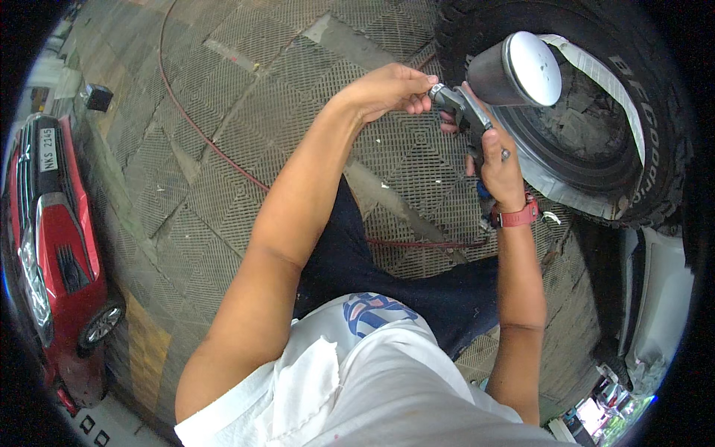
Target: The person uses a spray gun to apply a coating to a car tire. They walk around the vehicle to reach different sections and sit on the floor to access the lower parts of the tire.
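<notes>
Spray gun [463,106] sits in the frame's upper right, the right hand [500,167] clamped round it, seemingly to brace it while the left hand [398,88] pinches its end fitting [437,90].

Spray gun [472,112] in right fingers [492,147], left fingers [414,83] at one end, tyre [659,82] nearby

Large pale lettering [643,113] curves along the sidewall of the black tyre [665,112]. Well to the left of the tyre, a red car [68,242] carries a white number plate [48,150] with dark letters followed by digits.
</notes>
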Available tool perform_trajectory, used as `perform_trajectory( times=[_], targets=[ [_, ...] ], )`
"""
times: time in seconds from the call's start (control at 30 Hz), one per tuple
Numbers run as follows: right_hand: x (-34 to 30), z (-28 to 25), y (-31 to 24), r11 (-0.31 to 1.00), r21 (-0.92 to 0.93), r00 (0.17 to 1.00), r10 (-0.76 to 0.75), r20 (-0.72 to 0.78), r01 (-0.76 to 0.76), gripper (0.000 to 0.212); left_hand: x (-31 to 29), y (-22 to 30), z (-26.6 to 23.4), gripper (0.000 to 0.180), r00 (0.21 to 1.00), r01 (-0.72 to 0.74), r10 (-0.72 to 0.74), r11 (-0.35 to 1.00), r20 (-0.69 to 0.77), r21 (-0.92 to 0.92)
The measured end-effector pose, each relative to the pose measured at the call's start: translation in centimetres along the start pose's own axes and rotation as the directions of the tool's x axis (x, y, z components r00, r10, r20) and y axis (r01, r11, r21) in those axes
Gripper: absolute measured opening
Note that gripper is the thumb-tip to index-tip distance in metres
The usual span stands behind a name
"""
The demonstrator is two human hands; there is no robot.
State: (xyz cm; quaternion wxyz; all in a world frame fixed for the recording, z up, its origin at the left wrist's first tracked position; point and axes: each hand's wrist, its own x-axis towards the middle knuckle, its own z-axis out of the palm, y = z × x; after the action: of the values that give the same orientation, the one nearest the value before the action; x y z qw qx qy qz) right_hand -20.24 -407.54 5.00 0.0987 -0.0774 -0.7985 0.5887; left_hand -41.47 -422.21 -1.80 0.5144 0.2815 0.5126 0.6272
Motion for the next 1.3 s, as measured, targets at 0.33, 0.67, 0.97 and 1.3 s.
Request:
perform_trajectory(
  times=[0.33,0.67,0.97,1.3],
  targets=[
    [1.9,0.3,-2.7,0.988,-0.061,0.990,0.140,-0.021,-0.141,0.076,0.4,0.4,-0.3,0.039,0.998,0.008,-0.016,0.991,-0.061,-0.133],
    [7.4,-1.0,-5.8,0.985,0.074,0.974,0.164,-0.155,-0.154,0.074,0.2,-0.3,4.8,0.051,0.912,-0.030,-0.013,0.995,0.409,0.098],
    [9.0,-0.4,-6.5,0.974,0.059,0.962,0.226,-0.154,-0.219,0.074,1.0,-0.6,6.2,0.025,0.961,-0.078,0.109,0.989,0.254,-0.128],
    [8.7,0.8,-7.7,0.976,0.127,0.945,0.206,-0.254,-0.178,0.073,1.2,-1.0,6.2,0.022,0.957,-0.141,0.163,0.984,0.239,-0.108]
  ],
)
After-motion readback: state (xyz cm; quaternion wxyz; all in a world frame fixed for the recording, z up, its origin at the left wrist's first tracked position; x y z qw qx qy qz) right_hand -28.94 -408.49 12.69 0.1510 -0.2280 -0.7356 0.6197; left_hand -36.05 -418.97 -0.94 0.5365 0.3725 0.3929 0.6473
